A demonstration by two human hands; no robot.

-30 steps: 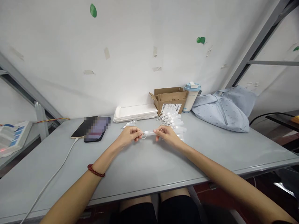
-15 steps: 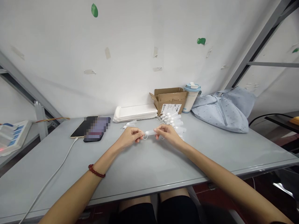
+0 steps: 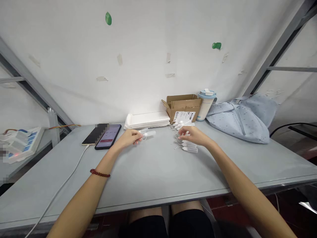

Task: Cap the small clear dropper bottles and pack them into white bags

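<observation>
Between the thumb and fingers of my left hand (image 3: 130, 138) is the white tip end of a small translucent dropper bottle (image 3: 150, 134), its clear body pointing right. A thin white loop hangs from that end. Just behind it another small bottle (image 3: 143, 130) lies on the table, partly covered. My right hand (image 3: 194, 135) hovers at a row of similar dropper bottles (image 3: 190, 149), fingers curved with a gap between thumb and forefinger. It hides part of the row, and whether it touches a bottle is unclear.
Behind the hands are a stack of white trays (image 3: 148, 119), an open cardboard box (image 3: 184, 110), a lidded cup (image 3: 206, 105) and a blue cloth bag (image 3: 237, 120). Two phones (image 3: 107, 137) lie left, one with a white cable (image 3: 64, 181). A power strip (image 3: 27, 143) sits far left.
My right hand has let go of the bottle both hands held and moved right to the row. My left hand has carried that bottle left, towards the other small bottle. The view shifted slightly.
</observation>
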